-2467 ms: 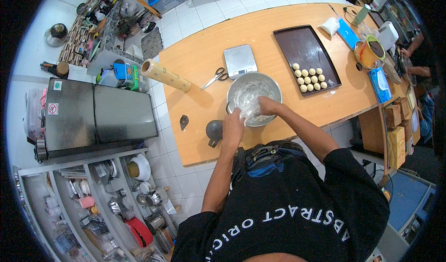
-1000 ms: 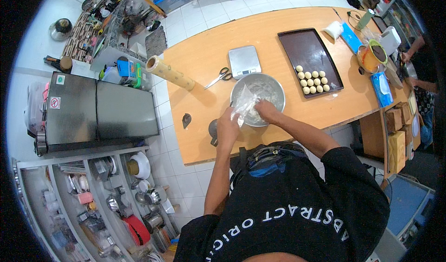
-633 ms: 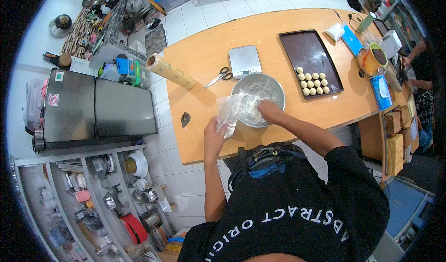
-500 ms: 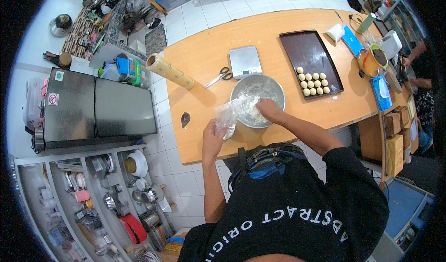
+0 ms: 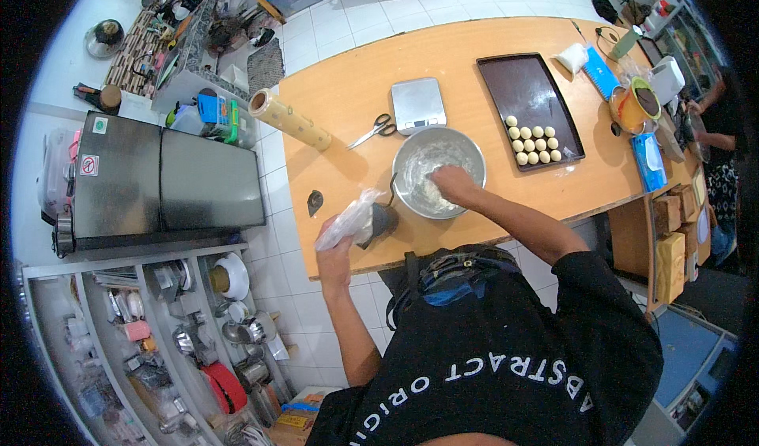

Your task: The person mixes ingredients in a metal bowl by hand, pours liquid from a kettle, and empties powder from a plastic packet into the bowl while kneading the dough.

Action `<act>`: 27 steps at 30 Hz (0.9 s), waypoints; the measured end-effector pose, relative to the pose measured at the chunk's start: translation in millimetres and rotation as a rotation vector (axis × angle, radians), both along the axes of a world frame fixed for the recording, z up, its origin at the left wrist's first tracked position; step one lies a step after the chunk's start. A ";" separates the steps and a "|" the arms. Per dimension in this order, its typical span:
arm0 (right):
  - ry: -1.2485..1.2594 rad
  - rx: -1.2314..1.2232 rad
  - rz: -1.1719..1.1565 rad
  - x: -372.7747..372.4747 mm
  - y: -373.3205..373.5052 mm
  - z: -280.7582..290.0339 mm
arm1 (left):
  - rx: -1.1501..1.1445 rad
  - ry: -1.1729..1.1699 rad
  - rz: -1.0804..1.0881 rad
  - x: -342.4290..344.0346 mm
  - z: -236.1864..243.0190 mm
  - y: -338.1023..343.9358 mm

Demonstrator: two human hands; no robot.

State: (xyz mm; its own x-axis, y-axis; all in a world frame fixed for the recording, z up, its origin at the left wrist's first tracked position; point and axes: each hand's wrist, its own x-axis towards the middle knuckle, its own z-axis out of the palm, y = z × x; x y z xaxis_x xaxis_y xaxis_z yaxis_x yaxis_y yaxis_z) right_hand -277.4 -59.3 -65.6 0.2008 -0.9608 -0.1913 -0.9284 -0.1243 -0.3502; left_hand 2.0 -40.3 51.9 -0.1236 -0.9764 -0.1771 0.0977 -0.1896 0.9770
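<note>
My left hand (image 5: pixel 335 252) is closed around a clear plastic bag (image 5: pixel 352 223), held over the table's near left part, left of the metal bowl (image 5: pixel 411 147). Beside the bag stands a dark grey cup (image 5: pixel 386 221), partly covered by it. My right hand (image 5: pixel 454 186) reaches down inside the bowl with its fingers curled. Pale, floury mixture (image 5: pixel 434 199) lies under and around those fingers, and white smears coat the bowl's inner wall. What the fingertips hold, if anything, is hidden.
Behind the bowl sit a kitchen scale (image 5: pixel 417 102) and scissors (image 5: pixel 373 130). A roll of plastic film (image 5: pixel 290 120) stands at the left. Several dough balls (image 5: pixel 533 144) rest on a dark baking tray (image 5: pixel 518 78). Another person (image 5: pixel 715 114) is at the far right.
My left hand has drawn the plastic bag leftward, away from the bowl, and the dark grey cup now shows. My right hand has shifted slightly left within the bowl.
</note>
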 end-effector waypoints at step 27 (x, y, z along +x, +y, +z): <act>0.061 -0.058 0.062 -13.3 13.4 -19.1 | -0.210 -0.764 0.183 44.4 -160.7 -19.5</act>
State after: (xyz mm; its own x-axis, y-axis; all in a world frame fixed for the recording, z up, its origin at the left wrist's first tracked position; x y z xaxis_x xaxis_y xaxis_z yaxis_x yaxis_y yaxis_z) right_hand -290.7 -45.9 -84.7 0.2497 -0.9567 -0.1495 -0.9377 -0.2003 -0.2840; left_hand 46.3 -59.7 -108.8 0.1224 -0.9916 0.0409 -0.5985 -0.0409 0.8000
